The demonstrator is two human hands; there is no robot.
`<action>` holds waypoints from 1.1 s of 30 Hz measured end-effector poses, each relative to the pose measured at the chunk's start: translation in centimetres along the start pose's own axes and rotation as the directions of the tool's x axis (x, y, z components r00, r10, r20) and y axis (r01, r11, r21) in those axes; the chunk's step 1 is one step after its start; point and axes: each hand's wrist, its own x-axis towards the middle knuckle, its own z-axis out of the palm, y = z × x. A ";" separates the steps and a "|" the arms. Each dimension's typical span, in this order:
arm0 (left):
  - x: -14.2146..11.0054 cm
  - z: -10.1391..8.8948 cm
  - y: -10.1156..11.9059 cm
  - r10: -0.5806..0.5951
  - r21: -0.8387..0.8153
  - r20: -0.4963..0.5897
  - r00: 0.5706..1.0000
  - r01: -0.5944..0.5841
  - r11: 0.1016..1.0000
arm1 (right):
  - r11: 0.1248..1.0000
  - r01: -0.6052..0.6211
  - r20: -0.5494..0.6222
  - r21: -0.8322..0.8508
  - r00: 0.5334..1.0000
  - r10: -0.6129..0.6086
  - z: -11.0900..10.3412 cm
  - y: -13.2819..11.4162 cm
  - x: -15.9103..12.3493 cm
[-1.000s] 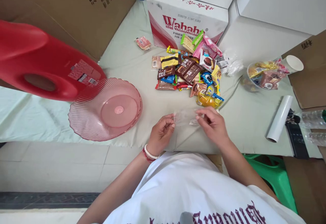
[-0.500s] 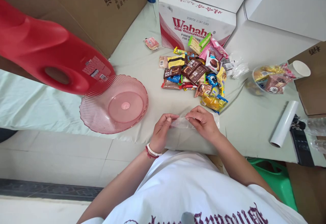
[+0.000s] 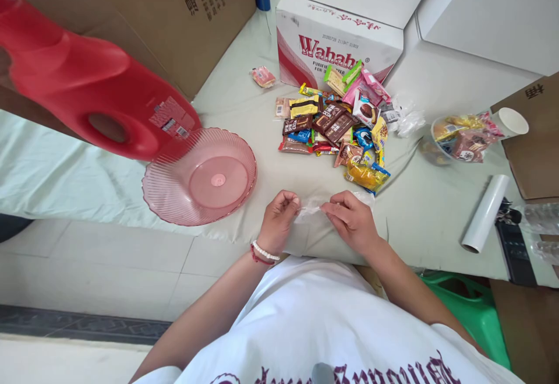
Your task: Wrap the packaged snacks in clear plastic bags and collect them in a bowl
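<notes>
Left hand [image 3: 279, 218] and right hand [image 3: 351, 221] each pinch narrow on 1 clear plastic bag [image 3: 311, 205], just on the near side of the snack pile [image 3: 334, 124]. Looks thin: likely very light, limp, slippery, easy to tear; best held by its edges, fingertips only. Counts outward: 1 pile, too overlapped to tally; left of it 1 pink bowl [image 3: 205, 198], 1 red jug [image 3: 135, 104], 1 loose pink packet [image 3: 262, 77]; behind it 1 white-and-red carton [image 3: 314, 16]; right of it 1 snack-filled tub [image 3: 430, 152], 1 paper cup [image 3: 512, 123], 1 white roll [image 3: 485, 215]
</notes>
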 end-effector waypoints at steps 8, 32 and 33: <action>0.6 -0.1 -0.1 -0.194 -0.407 -0.080 0.978 0.145 0.902 | 0.990 0.060 0.124 -0.127 0.991 -0.044 -0.4 -1.3 -6.7; -0.3 -0.7 -0.4 -0.070 0.210 -0.080 0.994 0.086 0.974 | 0.362 -0.655 0.218 0.663 0.632 0.743 0.1 1.2 -0.8; -0.2 -0.8 -0.6 -0.091 0.134 -0.111 0.990 0.105 0.985 | 0.311 -0.699 0.255 0.644 0.579 0.774 0.0 1.6 -1.5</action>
